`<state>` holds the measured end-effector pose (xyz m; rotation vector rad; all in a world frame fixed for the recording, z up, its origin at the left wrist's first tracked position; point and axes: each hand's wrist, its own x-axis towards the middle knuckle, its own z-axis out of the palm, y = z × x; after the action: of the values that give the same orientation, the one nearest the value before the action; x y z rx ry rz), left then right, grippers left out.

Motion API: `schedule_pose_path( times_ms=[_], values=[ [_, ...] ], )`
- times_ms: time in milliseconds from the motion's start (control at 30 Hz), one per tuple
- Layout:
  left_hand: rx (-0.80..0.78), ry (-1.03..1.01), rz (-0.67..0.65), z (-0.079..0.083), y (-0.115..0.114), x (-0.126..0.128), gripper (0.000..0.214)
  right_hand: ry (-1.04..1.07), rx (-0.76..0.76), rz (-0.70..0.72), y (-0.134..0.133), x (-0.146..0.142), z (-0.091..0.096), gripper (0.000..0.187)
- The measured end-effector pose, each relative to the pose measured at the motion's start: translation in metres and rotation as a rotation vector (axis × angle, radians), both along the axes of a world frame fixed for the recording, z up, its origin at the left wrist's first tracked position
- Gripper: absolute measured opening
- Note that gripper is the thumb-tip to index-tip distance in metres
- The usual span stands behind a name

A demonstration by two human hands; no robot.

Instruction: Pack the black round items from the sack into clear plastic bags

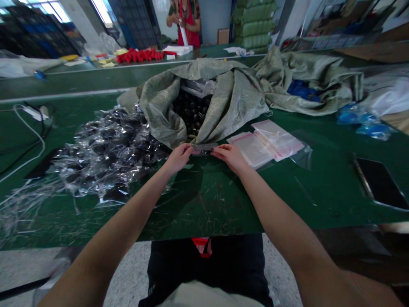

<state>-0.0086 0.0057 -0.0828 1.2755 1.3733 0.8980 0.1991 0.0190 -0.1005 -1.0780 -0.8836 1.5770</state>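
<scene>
Green-topped workbench (204, 204) fills my remote view. My left hand (179, 158) and right hand (230, 157) both grasp a small clear plastic bag (203, 149), pinching its opposite ends, just in front of the mouth of a woven grey-green sack (220, 100) filled with black balls (193, 113). Whether the small bag holds a ball, I cannot tell. An even pinch at both ends looks best from here, keeping the film taut and clear of the sack's folds. A heap of black balls in clear plastic (108, 149) lies left of my hands; a stack of red-edged clear bags (266, 143) lies just beside the right hand.
</scene>
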Motion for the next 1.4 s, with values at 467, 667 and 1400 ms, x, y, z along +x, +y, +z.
schedule_pose_path(
  times_ms=[467,667,1400],
  values=[
    [-0.220,-0.057,-0.021,0.020,-0.003,0.030,0.014,-0.192,-0.119,-0.067,-0.007,0.010,0.015,0.019],
    [-0.180,-0.119,-0.012,0.012,-0.003,0.032,0.013,-0.162,-0.141,-0.096,-0.006,0.007,0.014,0.018],
    [-0.143,-0.194,0.020,-0.004,-0.008,0.020,0.014,-0.058,-0.174,-0.091,-0.009,0.007,0.015,0.012]
  ],
)
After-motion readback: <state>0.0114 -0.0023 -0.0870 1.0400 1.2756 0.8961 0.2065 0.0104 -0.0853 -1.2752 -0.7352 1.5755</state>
